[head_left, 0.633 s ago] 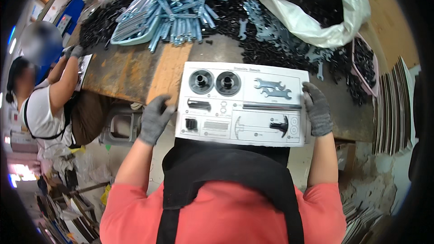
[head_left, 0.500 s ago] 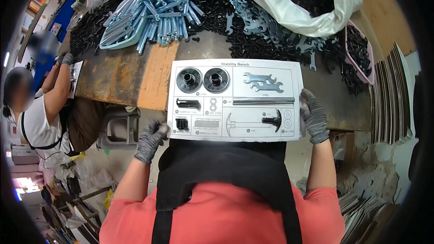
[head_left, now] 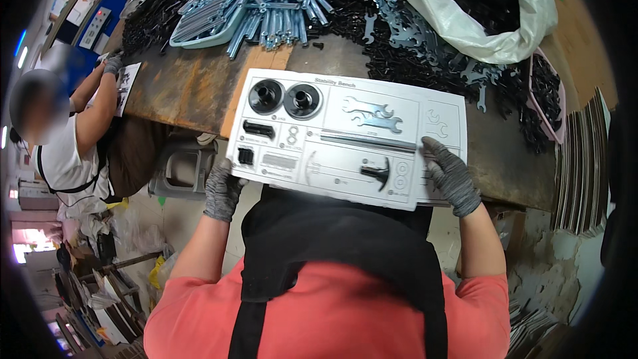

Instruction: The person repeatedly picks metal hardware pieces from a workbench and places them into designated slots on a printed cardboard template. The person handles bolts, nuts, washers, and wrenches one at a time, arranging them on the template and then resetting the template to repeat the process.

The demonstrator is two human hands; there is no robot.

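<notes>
In front of me is a flat white card [head_left: 339, 161] with outlined panels, tilted down to the right. On it are two round black flanged parts [head_left: 303, 101], two open-end wrenches [head_left: 375, 119], a metal rod [head_left: 369, 141], a black T-shaped knob [head_left: 377, 173] and small black pieces [head_left: 245, 155]. A second printed card [head_left: 448, 113] sticks out from under its right side. My gloved left hand [head_left: 222, 189] grips the lower left corner, fingers partly hidden. My gloved right hand [head_left: 455, 179] is closed at the right side, its fingertips on the top card's edge.
Across the worktable [head_left: 173, 86] lie a heap of metal tubes [head_left: 279, 13] in a pale tray, loose wrenches [head_left: 405, 23] and many black bolts. A white sack [head_left: 458, 36] and pink basket [head_left: 555, 106] stand right. Another person [head_left: 66, 139] works at left beside a grey stool [head_left: 183, 169].
The top card has slid left and tilted, uncovering the right side of another card beneath it. My right hand has moved inward onto the top card's edge.
</notes>
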